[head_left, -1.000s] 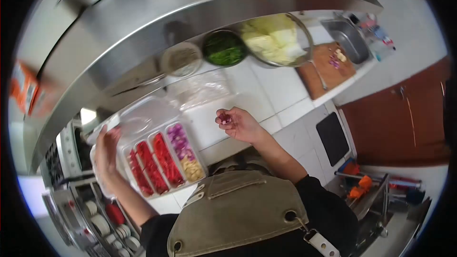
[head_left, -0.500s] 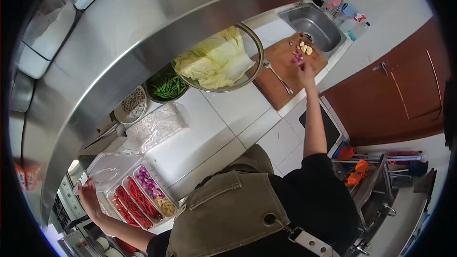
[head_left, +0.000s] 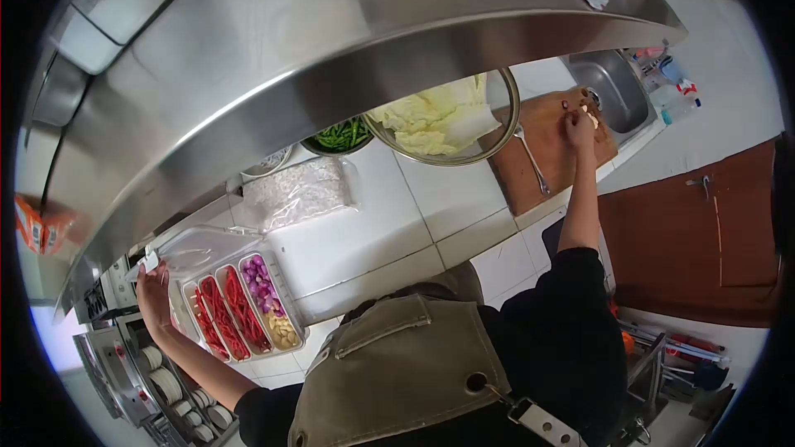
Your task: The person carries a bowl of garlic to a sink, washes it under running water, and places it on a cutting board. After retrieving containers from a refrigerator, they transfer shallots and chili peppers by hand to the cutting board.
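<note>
At the lower left, my left hand (head_left: 152,285) pinches the edge of the clear hinged lid (head_left: 199,247), which stands raised behind a divided plastic box (head_left: 301,324). Red chillies (head_left: 222,313), purple shallots (head_left: 260,283) and pale garlic cloves (head_left: 282,332) lie in the box's compartments. My right hand (head_left: 580,127) is over the wooden cutting board (head_left: 530,161) at the right, its fingers bent together at the small pile of shallots and garlic cloves (head_left: 590,116). Whatever those fingers hold is too small to make out. A fork (head_left: 534,161) lies on the board.
A steel shelf (head_left: 331,66) spans the view above the counter (head_left: 364,232). Beneath its edge are a glass bowl (head_left: 511,128) of cabbage, a bowl of green chillies (head_left: 341,137) and a plastic-wrapped pack (head_left: 300,192). A sink (head_left: 617,87) adjoins the board.
The whole view has shifted, with the board and bowls now farther right. My right hand has moved onto the pile and covers much of the shallots. My left hand still holds the lid.
</note>
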The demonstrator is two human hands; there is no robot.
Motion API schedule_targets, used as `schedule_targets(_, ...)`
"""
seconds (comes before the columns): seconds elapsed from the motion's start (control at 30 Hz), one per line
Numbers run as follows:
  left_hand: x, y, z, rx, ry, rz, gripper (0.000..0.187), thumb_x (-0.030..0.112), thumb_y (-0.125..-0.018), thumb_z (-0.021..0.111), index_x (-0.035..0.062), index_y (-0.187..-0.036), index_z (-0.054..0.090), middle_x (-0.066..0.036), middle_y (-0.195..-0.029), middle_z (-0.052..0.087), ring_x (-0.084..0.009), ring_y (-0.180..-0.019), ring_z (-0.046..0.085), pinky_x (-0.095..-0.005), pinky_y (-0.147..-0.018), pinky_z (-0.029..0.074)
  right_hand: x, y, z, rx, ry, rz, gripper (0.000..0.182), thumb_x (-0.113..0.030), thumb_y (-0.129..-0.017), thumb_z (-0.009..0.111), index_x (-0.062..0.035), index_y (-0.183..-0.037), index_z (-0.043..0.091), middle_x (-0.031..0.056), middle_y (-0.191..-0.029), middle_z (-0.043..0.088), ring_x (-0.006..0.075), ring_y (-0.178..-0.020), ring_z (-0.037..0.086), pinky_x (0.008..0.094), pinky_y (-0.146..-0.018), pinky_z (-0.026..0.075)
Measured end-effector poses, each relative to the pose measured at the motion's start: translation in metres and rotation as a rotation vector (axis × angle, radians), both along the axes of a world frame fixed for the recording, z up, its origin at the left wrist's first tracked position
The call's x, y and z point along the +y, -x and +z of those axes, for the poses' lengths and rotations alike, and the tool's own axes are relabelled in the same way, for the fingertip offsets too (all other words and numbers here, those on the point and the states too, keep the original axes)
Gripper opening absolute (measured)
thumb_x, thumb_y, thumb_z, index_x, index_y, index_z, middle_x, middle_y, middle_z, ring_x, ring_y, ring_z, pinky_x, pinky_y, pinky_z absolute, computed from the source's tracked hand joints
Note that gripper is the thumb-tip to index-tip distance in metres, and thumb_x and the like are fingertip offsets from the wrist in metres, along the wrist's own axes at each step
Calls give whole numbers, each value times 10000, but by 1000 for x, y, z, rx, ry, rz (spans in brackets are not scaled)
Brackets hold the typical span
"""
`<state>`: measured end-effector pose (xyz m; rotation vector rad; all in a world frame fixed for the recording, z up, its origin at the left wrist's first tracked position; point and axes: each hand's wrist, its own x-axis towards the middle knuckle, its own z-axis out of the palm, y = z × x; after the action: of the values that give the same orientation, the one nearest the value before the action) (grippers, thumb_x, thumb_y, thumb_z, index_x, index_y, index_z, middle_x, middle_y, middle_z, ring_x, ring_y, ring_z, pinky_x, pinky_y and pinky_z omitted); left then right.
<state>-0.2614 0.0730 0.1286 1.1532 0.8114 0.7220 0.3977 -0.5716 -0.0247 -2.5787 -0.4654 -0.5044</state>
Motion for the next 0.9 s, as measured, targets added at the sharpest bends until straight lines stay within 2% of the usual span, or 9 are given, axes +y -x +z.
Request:
schedule_targets(0.07, -1, -1, -1, -5, 12, 23, 222, 290, -864, 563, 72, -831, 581, -52, -958, 629, -161, -949, 576, -300, -874, 394, -5, 9, 5, 44, 15, -10, 216, -168, -792, 588, -3, -929, 568, 155, -792, 634, 263, -727, 621, 347, -630, 485)
schedule_targets(0.13, 0, -1, -2, -2, 2, 25, 227, 290, -862, 566, 67, -827, 582, -56, -956, 628, -165, -954, 574, -301, -876, 395, 2, 40, 39, 183, -504, -123, 250, -167, -817, 588, -3, -1005, 566, 130, -870, 638, 215, -783, 618, 322, -677, 486)
schedule_targets(0.27, -1, -4, 1, -11, -18, -10, 242, 289, -862, 568, 54, -813, 585, -73, -944, 627, -182, -969, 569, -305, -882, 401, -39, 39, 37, 18, -544, -71, 228, -90, -858, 525, -22, -1073, 561, 100, -958, 615, 164, -865, 584, 278, -770, 458)
schedule_targets(0.4, 0, -5, -1, -12, 4, 4, 243, 285, -867, 560, 50, -809, 582, -89, -944, 622, -203, -971, 566, -307, -880, 400, -51, 62, 56, -3, -499, -109, 227, -90, -863, 522, -28, -1077, 562, 91, -963, 607, 158, -859, 575, 268, -778, 446)
schedule_targets(0.47, 0, -7, 0, -16, -1, 2, 242, 283, -867, 559, 48, -814, 583, -89, -941, 621, -205, -966, 566, -309, -886, 397, -48, 76, 69, 51, -434, -116, 223, -109, -848, 523, -21, -1049, 564, 112, -955, 623, 201, -868, 600, 311, -770, 466)
schedule_targets(0.63, -4, -9, -2, -57, -9, -7, 243, 268, -874, 547, 30, -853, 588, -84, -911, 617, -211, -956, 564, -327, -902, 392, -19, 110, 83, 51, -418, -51, 238, -172, -878, 533, -14, -1054, 558, 108, -881, 613, 163, -795, 589, 269, -719, 455)
schedule_targets(0.73, -9, -9, -3, -51, 7, 3, 275, 254, -894, 506, -9, -925, 581, -128, -912, 615, -245, -973, 563, -372, -936, 386, 27, 145, 91, 215, -287, 118, 223, -191, -898, 523, -22, -1038, 556, 72, -868, 598, 133, -769, 562, 256, -684, 447)
schedule_targets(0.8, -11, -8, -4, -60, 3, -21, 315, 247, -894, 502, -47, -995, 555, -155, -968, 613, -258, -977, 569, -386, -940, 391, 63, 167, 78, 280, -351, 260, 215, -169, -908, 508, -24, -1066, 533, 43, -912, 577, 105, -811, 537, 242, -709, 439)
schedule_targets(0.9, -12, -7, -13, -24, -41, 48, 318, 274, -891, 505, -22, -986, 574, -137, -897, 631, -249, -923, 594, -366, -897, 425, 142, 217, 72, 589, -574, 484, 241, -217, -911, 513, 5, -1005, 515, 68, -862, 581, 111, -779, 553, 234, -676, 444)
